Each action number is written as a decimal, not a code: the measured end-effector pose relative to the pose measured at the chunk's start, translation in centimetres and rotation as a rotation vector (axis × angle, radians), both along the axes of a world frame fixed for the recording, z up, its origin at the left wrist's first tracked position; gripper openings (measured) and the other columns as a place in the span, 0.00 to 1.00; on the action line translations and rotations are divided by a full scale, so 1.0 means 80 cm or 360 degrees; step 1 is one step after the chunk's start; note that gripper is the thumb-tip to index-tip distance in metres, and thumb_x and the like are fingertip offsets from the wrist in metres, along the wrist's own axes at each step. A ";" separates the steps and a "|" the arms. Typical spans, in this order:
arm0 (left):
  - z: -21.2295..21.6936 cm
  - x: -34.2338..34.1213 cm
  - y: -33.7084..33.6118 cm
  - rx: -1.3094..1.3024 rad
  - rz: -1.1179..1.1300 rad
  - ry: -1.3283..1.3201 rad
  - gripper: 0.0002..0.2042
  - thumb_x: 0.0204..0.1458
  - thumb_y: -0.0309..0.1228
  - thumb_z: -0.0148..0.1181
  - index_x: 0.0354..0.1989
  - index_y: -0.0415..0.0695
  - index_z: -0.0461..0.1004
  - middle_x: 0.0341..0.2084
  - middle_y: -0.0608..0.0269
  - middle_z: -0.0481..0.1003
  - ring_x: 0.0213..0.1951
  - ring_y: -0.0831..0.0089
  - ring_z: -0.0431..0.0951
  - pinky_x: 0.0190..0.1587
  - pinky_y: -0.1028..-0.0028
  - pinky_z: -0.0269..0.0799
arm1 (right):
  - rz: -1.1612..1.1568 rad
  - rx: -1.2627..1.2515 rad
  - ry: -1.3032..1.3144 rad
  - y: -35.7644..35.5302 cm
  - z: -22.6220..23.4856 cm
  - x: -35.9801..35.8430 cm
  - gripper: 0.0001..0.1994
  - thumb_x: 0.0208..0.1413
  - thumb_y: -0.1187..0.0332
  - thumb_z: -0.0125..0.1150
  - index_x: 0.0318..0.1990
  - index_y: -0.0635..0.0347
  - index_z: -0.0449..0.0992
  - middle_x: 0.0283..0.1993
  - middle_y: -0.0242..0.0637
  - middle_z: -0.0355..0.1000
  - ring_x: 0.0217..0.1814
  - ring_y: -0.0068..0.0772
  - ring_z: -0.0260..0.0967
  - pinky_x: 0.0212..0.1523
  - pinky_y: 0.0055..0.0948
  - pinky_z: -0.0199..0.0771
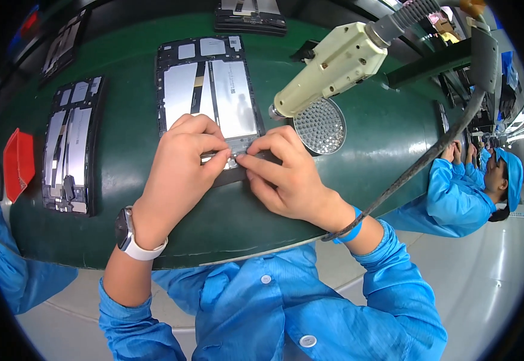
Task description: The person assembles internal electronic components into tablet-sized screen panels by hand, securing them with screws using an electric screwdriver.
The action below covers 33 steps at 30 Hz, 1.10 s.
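Observation:
An opened tablet (235, 96) lies on the green bench, its silvery inner plates and black ribbon strip exposed. Both hands meet over its near end. My left hand (183, 159) is closed, thumb and index finger pinched at the tablet's near edge. From the other side, my right hand (289, 171) is closed too, with its thumb and index fingertips close to the left ones. What either pinch holds is too small and too covered to name. A grey strip with small parts (241, 144) shows between the fingers.
A cream power screwdriver (334, 69) hangs above a round dish of small metal pieces (320, 125). Its dark cord (418, 162) crosses to the right. At left are another opened tablet (69, 147) and a red tray (18, 165). Co-workers in blue (460, 186) sit nearby.

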<state>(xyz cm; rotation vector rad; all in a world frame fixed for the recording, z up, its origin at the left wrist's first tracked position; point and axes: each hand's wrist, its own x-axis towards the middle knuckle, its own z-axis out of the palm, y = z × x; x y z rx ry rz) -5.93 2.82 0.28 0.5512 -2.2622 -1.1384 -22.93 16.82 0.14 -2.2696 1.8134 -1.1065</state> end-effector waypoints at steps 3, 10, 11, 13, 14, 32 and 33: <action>0.002 0.001 0.000 -0.0023 -0.0004 -0.0046 0.02 0.45 0.20 0.68 0.28 0.35 0.82 0.31 0.58 0.77 0.39 0.61 0.76 0.42 0.65 0.73 | -0.0022 0.0029 0.0082 -0.001 0.002 0.003 0.17 0.41 0.75 0.69 0.43 0.61 0.83 0.44 0.38 0.70 0.47 0.45 0.68 0.44 0.39 0.76; 0.003 0.005 0.002 -0.0226 -0.0036 0.0020 0.05 0.44 0.18 0.70 0.31 0.34 0.82 0.32 0.60 0.78 0.39 0.65 0.77 0.39 0.69 0.74 | -0.0024 0.0042 0.0169 0.000 0.000 0.004 0.18 0.39 0.75 0.70 0.43 0.60 0.82 0.43 0.37 0.69 0.47 0.43 0.68 0.43 0.39 0.73; 0.003 0.006 0.003 -0.0191 -0.0038 0.0047 0.06 0.44 0.18 0.71 0.31 0.34 0.82 0.32 0.60 0.78 0.39 0.64 0.77 0.40 0.68 0.73 | -0.0025 0.0037 0.0174 0.002 0.000 0.005 0.18 0.39 0.75 0.69 0.43 0.60 0.82 0.43 0.37 0.69 0.46 0.44 0.68 0.43 0.39 0.73; 0.004 0.007 0.002 -0.0151 -0.0035 0.0079 0.06 0.43 0.18 0.71 0.30 0.34 0.82 0.33 0.59 0.78 0.39 0.63 0.77 0.41 0.68 0.73 | -0.0019 0.0037 0.0184 0.003 0.002 0.006 0.19 0.39 0.75 0.69 0.43 0.60 0.82 0.43 0.37 0.69 0.46 0.44 0.67 0.43 0.40 0.73; 0.003 0.007 0.001 -0.0139 -0.0057 0.0069 0.06 0.43 0.18 0.71 0.30 0.34 0.82 0.32 0.60 0.78 0.39 0.63 0.77 0.41 0.68 0.73 | -0.0022 0.0031 0.0187 0.003 0.000 0.006 0.19 0.38 0.75 0.69 0.44 0.60 0.82 0.43 0.37 0.70 0.45 0.44 0.68 0.42 0.40 0.73; 0.000 0.009 0.000 0.0015 -0.0042 0.0088 0.04 0.45 0.19 0.69 0.29 0.35 0.82 0.32 0.59 0.78 0.38 0.63 0.77 0.38 0.69 0.74 | -0.0044 0.0051 0.0201 -0.005 0.007 0.015 0.16 0.39 0.75 0.67 0.41 0.64 0.82 0.36 0.35 0.69 0.39 0.41 0.67 0.37 0.37 0.69; 0.001 0.009 0.001 0.0084 -0.0019 0.0096 0.03 0.45 0.19 0.69 0.28 0.36 0.82 0.31 0.59 0.79 0.38 0.61 0.76 0.40 0.67 0.74 | -0.0050 0.0065 0.0199 -0.005 0.007 0.016 0.16 0.39 0.75 0.67 0.41 0.64 0.82 0.36 0.35 0.69 0.39 0.41 0.67 0.37 0.37 0.68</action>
